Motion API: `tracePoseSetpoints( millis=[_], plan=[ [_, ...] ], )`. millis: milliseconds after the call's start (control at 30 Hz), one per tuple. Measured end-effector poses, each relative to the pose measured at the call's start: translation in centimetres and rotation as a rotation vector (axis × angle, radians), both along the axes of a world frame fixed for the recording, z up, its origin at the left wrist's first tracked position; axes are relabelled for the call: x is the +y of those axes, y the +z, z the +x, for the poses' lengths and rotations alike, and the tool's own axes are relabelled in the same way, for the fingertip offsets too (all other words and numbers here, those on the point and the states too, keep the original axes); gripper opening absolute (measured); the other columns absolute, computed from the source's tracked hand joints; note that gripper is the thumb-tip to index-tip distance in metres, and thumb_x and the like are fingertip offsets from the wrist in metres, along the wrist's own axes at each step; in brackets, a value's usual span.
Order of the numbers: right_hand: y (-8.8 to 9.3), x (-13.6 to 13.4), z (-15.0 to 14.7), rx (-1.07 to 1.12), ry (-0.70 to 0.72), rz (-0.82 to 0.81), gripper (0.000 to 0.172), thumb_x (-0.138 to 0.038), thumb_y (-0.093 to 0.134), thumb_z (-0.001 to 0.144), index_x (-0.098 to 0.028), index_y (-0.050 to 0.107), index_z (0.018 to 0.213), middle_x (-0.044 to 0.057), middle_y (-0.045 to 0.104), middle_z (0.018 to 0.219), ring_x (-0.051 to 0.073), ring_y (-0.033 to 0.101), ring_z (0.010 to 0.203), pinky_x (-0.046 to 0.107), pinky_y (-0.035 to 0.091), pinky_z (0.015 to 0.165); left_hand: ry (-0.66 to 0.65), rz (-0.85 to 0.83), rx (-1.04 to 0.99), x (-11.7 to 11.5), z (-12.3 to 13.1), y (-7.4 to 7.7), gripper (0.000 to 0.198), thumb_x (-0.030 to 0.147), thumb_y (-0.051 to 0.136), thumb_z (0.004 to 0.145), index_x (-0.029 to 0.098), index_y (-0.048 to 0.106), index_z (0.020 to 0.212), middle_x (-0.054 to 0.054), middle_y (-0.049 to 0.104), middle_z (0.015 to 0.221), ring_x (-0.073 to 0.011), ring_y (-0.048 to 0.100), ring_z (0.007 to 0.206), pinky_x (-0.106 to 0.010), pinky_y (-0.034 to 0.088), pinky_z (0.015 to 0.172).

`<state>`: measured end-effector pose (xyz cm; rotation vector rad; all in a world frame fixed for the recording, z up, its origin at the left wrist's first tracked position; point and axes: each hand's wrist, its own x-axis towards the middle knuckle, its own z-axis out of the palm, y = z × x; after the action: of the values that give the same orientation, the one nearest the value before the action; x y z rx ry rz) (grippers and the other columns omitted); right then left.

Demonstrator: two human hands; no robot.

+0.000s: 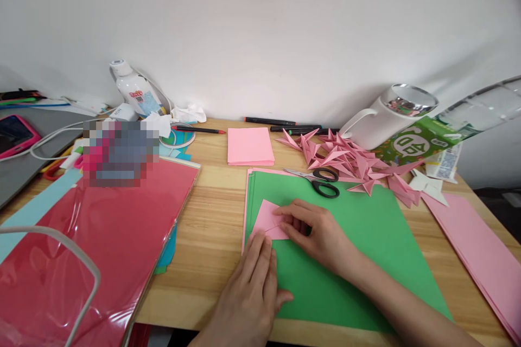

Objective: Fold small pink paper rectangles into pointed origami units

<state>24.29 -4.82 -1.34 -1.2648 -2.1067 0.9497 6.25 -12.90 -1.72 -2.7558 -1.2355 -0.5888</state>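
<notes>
So the small pink sheet (265,218) is sitting near the left edge of a big green sheet (358,271), at a bit of a tilt, with a line running across it. Both hands are on it. The left hand (252,284) comes up from the bottom, fingers stretched out and lying close together, tips on the sheet's lower left part, thumb sticking out sideways over the green. The right hand (315,230) comes in from the right with its fingers curled, and the thumb and index tips touch the pink sheet's right side. Can't tell if they're really pinching it or just pressing down.

Just past the right hand, scissors (312,175) lie near the green sheet's far edge, and right beside them is a messy pile of spiky folded pink pieces (340,154). A white mug (368,122) stands behind the pile. Straight ahead on the tabletop (220,190) there's a neat stack of pink squares (249,145), more long pink paper (474,252) is off to the right, and a red sheet in clear plastic (134,227) takes up the left.
</notes>
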Motion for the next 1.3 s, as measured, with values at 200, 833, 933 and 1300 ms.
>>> tracePoseSetpoints(
  millis=[200, 833, 933, 1300],
  plan=[
    [0.0, -0.1, -0.1, -0.038, 0.022, 0.041, 0.024, -0.017, 0.047, 0.086, -0.02, 0.066, 0.102, 0.004, 0.058, 0.076, 0.011, 0.05, 0.056, 0.023, 0.042, 0.053, -0.02, 0.059, 0.086, 0.1, 0.2, 0.3, 0.042, 0.033, 0.047, 0.088, -0.003, 0.056, 0.107, -0.024, 0.06, 0.114, -0.0341, 0.045, 0.12, -0.04, 0.049, 0.091],
    [-0.5, -0.2, -0.2, -0.021, 0.043, 0.113, 0.031, -0.01, 0.048, 0.083, -0.022, 0.068, 0.105, 0.004, 0.059, 0.078, 0.012, 0.058, 0.066, 0.023, 0.046, 0.06, -0.013, 0.167, 0.341, -1.0, 0.8, 0.2, 0.05, 0.038, 0.042, 0.09, -0.005, 0.056, 0.111, -0.025, 0.058, 0.118, -0.036, 0.051, 0.114, -0.049, 0.03, 0.101],
    [-0.7, -0.2, -0.1, -0.028, 0.046, 0.117, 0.032, -0.01, 0.049, 0.082, -0.023, 0.068, 0.104, 0.004, 0.059, 0.079, 0.012, 0.058, 0.066, 0.023, 0.046, 0.06, -0.03, 0.171, 0.341, -0.7, 0.6, 0.4, 0.049, 0.037, 0.039, 0.091, -0.004, 0.056, 0.111, -0.022, 0.059, 0.117, -0.0354, 0.051, 0.115, -0.049, 0.028, 0.102],
    [-0.5, -0.2, -0.2, -0.05, 0.065, 0.103, 0.033, -0.009, 0.048, 0.083, -0.022, 0.068, 0.105, 0.005, 0.057, 0.078, 0.013, 0.056, 0.066, 0.024, 0.046, 0.061, -0.046, 0.109, 0.289, -0.5, 0.0, 0.4, 0.05, 0.038, 0.037, 0.092, -0.003, 0.055, 0.113, -0.019, 0.058, 0.12, -0.0341, 0.047, 0.119, -0.046, 0.033, 0.102]
  ],
)
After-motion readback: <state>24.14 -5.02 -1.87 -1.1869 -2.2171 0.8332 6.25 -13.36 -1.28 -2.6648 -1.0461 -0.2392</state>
